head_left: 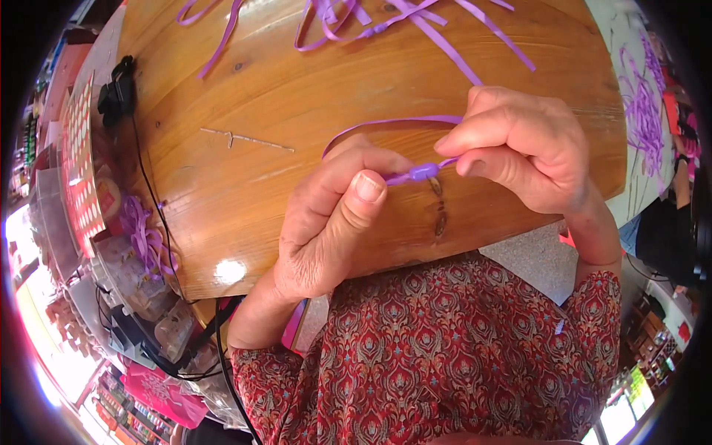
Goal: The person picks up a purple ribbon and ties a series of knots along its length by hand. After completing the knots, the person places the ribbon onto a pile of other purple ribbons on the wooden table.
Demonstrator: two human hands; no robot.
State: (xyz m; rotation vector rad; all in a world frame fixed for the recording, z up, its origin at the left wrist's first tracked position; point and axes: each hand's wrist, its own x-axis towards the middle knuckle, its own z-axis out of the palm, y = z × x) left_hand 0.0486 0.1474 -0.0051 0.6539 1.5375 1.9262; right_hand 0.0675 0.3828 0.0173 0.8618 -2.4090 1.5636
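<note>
A purple ribbon is stretched between my two hands above the near part of the wooden table, its loop arching behind them. On the short length between my fingers sits a small purple plastic bead-like clasp. My left hand pinches the ribbon just left of the clasp, thumb on top. My right hand pinches it to the right of the clasp between thumb and forefinger. Farther off on the table lies a thin metal needle-like tool.
More purple ribbons lie along the table's far edge. A black cable runs down the left side, beside a bundle of purple ribbon and clear plastic bags. Purple strands rest on a white surface at the right. Dark-clothed person beyond.
</note>
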